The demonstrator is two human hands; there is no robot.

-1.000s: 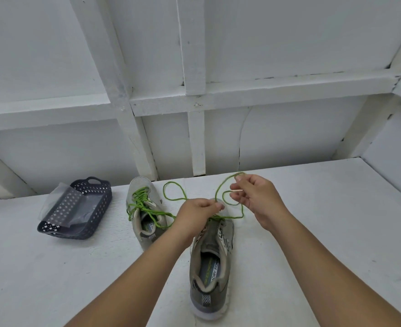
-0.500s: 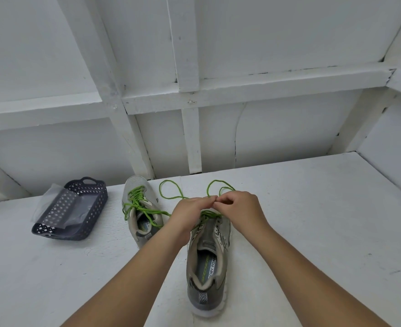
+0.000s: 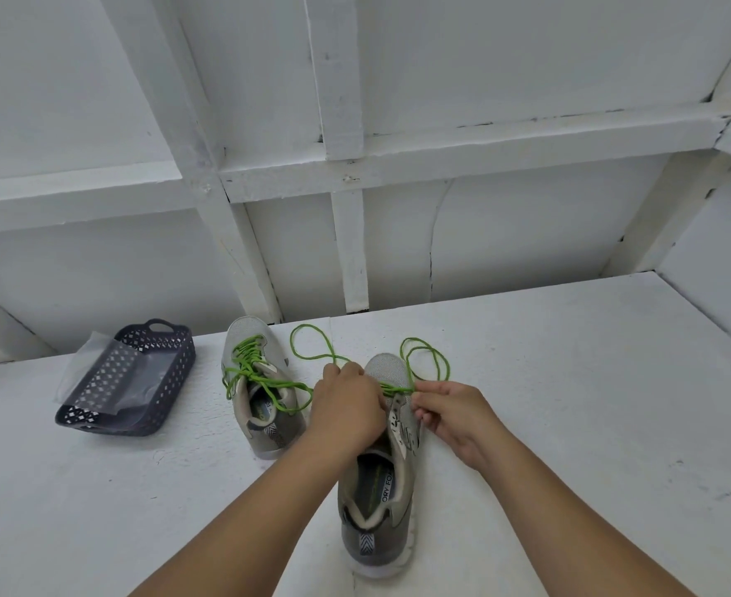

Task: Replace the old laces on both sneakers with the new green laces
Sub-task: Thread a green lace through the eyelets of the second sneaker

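The left hand (image 3: 346, 407) hides the near sneaker's (image 3: 381, 489) eyelets; both forearms are cut off at the bottom edge.

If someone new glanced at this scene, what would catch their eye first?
The bright green lace, pinched by the left hand and right hand over the near sneaker at centre. Next, the far sneaker, already laced green, and the dark basket at left.
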